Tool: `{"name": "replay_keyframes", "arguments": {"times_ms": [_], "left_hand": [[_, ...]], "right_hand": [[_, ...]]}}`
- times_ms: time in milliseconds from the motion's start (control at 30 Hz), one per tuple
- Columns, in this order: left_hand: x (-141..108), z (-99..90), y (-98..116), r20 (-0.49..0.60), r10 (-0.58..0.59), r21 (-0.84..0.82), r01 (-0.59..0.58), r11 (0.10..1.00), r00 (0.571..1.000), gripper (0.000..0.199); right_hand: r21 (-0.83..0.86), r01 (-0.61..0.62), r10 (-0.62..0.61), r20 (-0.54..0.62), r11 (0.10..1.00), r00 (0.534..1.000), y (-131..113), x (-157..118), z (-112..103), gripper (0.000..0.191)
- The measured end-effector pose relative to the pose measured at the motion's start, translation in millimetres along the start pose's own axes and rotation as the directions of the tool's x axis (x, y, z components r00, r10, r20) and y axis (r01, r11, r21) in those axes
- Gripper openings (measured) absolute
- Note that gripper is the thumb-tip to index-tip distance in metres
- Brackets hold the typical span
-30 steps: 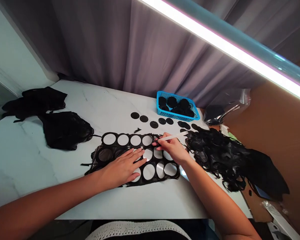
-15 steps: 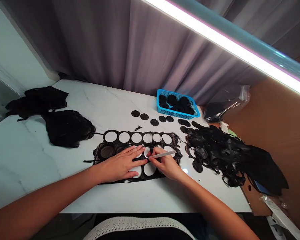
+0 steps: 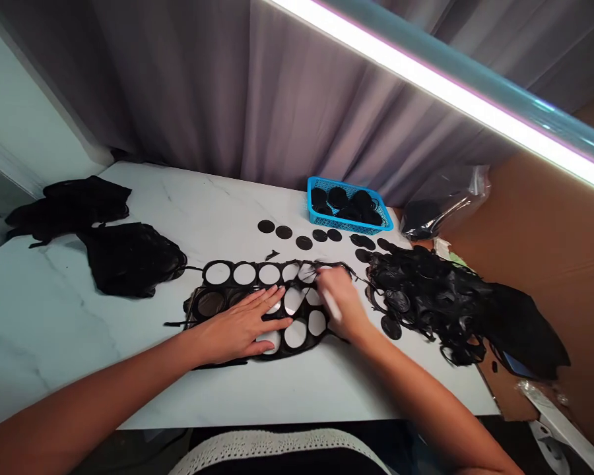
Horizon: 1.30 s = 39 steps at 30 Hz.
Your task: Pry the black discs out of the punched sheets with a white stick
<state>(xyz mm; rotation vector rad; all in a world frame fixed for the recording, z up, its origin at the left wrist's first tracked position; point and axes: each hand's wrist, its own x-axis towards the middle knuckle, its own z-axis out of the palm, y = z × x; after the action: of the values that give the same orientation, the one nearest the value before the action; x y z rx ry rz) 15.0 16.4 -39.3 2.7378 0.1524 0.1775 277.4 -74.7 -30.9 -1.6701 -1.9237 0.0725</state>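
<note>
A black sheet with rows of round holes (image 3: pixel 297 357) lies on the white marbled table (image 3: pixel 218 402), the table showing through many holes. My left hand (image 3: pixel 242 326) rests flat on its middle, fingers spread. Over its right part, my right hand (image 3: pixel 340 300) is closed and blurred by motion. A thin pale tool (image 3: pixel 331 305) is held in that hand, and the fingertips are at the sheet's upper right, where the black material looks pulled. Whether they also pinch the material is too smeared to tell.
Black discs (image 3: pixel 303 243) lie beyond the sheet, before a blue basket (image 3: pixel 350 224) of black round pieces. Black cloth (image 3: pixel 133 257) is at left. Tangled black scraps (image 3: pixel 426 297) lie at right, near a clear bag (image 3: pixel 445 201). A bright tube light (image 3: pixel 440 86) crosses above.
My right hand has moved up and right from the sheet's middle with the tool, and the sheet's right part is pulled and shifted. My left hand has stayed in place.
</note>
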Motion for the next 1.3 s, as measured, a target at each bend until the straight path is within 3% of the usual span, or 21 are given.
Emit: {"name": "replay_keyframes", "arguments": {"times_ms": [67,133,200,267,367,433,533,633,700,1100,1200,1300], "left_hand": [[1.2,-0.9,-1.9,-0.006,-0.003,0.022,0.003,1.000,1.000,0.055],[3.6,-2.2,-3.4,-0.016,-0.016,0.048,0.017,0.999,1.000,0.058],[6.2,-4.3,-2.7,-0.045,-0.034,0.074,0.037,0.997,0.998,0.059],[7.4,-6.9,1.7,-0.086,-0.037,0.091,0.045,0.995,0.996,0.056],[4.4,-9.1,12.8,-0.052,0.054,0.070,-0.050,0.996,0.997,0.046],[-1.0,-7.1,19.3,0.032,0.133,0.047,-0.135,0.990,0.991,0.044],[-10.1,0.2,22.7,0.088,0.162,0.049,-0.166,0.985,0.983,0.052],[-15.1,6.2,20.3,0.088,0.152,0.061,-0.158,0.985,0.984,0.056],[-15.6,7.9,18.5,0.089,0.153,0.067,-0.159,0.985,0.984,0.055],[-14.7,9.3,17.1,0.091,0.161,0.064,-0.167,0.984,0.983,0.055],[-14.6,8.1,18.0,0.090,0.159,0.050,-0.164,0.985,0.983,0.053],[-14.8,6.6,19.1,0.082,0.140,0.034,-0.143,0.989,0.987,0.054]], "right_hand": [[-0.035,-0.245,0.231,-0.227,0.969,0.946,26.0,13.9,-15.0,0.021],[0.092,-0.395,0.404,-0.289,0.914,0.868,44.0,21.9,-26.0,0.024],[0.326,-0.445,0.518,-0.188,0.834,0.834,47.1,21.4,-30.4,0.028],[0.542,-0.458,0.548,-0.005,0.704,0.836,35.8,13.7,-29.2,0.031],[0.697,-0.500,0.468,0.261,0.514,0.844,4.5,-4.7,-23.0,0.031],[0.709,-0.537,0.383,0.388,0.457,0.838,-16.6,-17.6,-18.5,0.027],[0.648,-0.526,0.292,0.441,0.550,0.849,-39.3,-34.9,-10.4,0.022],[0.570,-0.395,0.210,0.363,0.721,0.908,-50.1,-48.1,-0.3,0.022],[0.549,-0.308,0.153,0.310,0.777,0.938,-53.4,-53.9,5.7,0.022],[0.425,-0.151,0.067,0.206,0.893,0.976,-57.2,-61.8,15.9,0.024],[0.258,0.011,-0.060,0.184,0.966,0.981,-63.4,-68.1,20.3,0.017],[0.110,0.174,-0.190,0.154,0.979,0.970,-58.9,-68.5,17.6,0.014]]}}
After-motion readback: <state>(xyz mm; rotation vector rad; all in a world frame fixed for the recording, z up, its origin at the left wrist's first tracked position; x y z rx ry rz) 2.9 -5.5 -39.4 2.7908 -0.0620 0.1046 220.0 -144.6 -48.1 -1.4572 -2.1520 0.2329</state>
